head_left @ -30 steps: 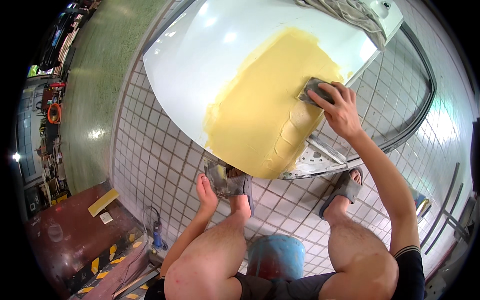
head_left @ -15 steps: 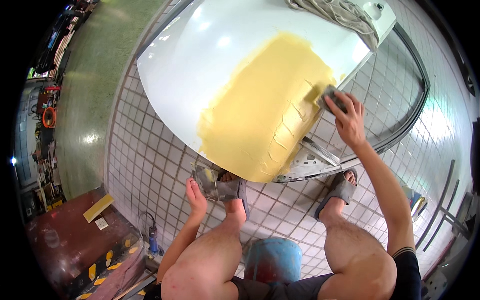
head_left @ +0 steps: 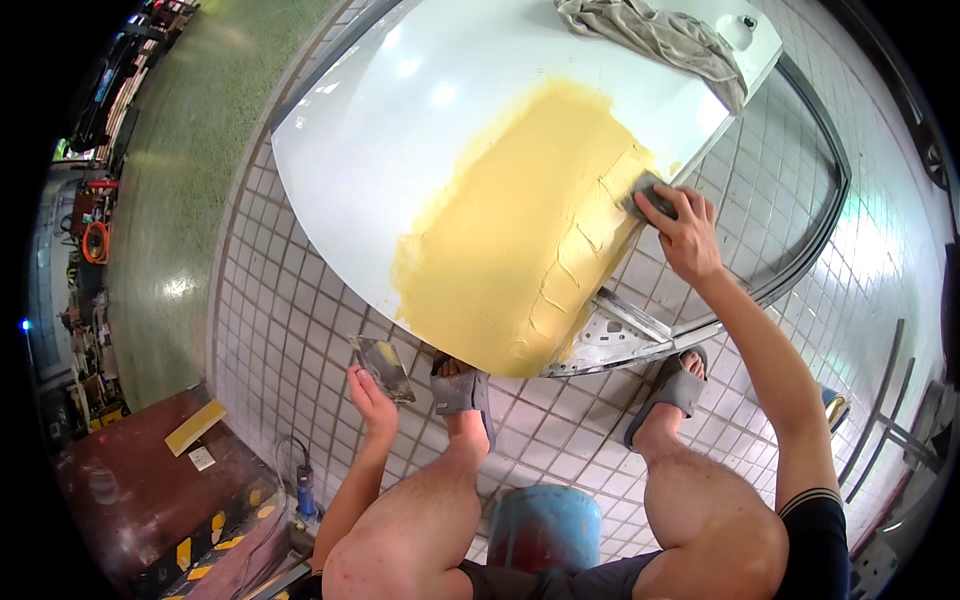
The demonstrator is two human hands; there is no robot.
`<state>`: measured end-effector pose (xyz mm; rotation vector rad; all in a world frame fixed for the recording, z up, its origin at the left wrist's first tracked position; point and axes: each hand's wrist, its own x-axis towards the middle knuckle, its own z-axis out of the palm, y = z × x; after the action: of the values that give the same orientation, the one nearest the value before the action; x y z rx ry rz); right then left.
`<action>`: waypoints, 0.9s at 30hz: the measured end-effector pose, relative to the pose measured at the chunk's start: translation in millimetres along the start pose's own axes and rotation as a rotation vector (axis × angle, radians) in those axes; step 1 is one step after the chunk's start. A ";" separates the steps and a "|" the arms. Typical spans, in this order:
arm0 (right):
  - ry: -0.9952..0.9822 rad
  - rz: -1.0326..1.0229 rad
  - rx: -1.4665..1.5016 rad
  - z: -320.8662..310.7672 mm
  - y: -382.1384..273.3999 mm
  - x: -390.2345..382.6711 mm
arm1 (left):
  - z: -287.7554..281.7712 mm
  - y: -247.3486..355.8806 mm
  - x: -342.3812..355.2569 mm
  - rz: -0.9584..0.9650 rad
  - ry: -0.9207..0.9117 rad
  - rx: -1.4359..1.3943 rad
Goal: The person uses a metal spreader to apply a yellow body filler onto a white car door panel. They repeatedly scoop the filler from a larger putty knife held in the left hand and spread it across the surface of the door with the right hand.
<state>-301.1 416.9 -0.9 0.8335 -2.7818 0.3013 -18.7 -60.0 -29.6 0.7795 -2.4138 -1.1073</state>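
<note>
A white car door [head_left: 350, 170] lies in front of me, with a broad patch of yellow body filler [head_left: 500, 240] on its panel. Raised ridges run through the filler near the right edge. My right hand [head_left: 690, 240] is closed on a dark grey putty spreader [head_left: 645, 194], which rests against the filler at that edge. Lower left, clear of the door, my left hand [head_left: 372, 405] grips a thin dark mixing plate [head_left: 386, 372] smeared with some yellow filler. The plate is tilted, and part of the fingers is hidden behind it.
A grey cloth [head_left: 660, 45] drapes over the door's far end. The black-edged window frame [head_left: 835, 190] extends right. Between my legs stands a blue bucket-like container [head_left: 545, 528]. A dark red board [head_left: 130, 480] lies lower left, beside a blue power tool [head_left: 305, 490].
My left hand has moved left with the mixing plate, which now shows at a narrower angle. My right hand and the spreader have shifted slightly left along the filler's edge.
</note>
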 end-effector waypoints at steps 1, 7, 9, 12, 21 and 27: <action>-0.015 0.013 0.008 -0.7 -2.1 -8.4 | -2.3 -3.1 2.2 0.022 0.036 0.006; 0.036 0.083 0.020 -9.9 0.5 -36.8 | -20.5 -13.7 2.4 -0.100 -0.060 -0.035; 0.038 0.083 0.031 -13.9 -0.7 -31.5 | -24.9 -13.0 2.3 -0.098 -0.091 -0.074; 0.042 -0.002 0.027 -14.2 -2.0 -2.0 | -26.0 -14.0 2.4 -0.010 -0.047 -0.061; 0.025 -0.049 -0.012 -0.6 -3.1 42.7 | -36.5 -33.3 -11.4 -0.007 0.007 -0.010; 0.029 0.013 0.036 4.7 -13.2 12.0 | -41.8 -19.7 -2.2 -0.026 0.000 -0.021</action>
<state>-304.2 398.7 -0.4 0.8131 -2.7632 0.3646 11.8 -93.0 -19.1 0.8063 -2.3946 -1.1412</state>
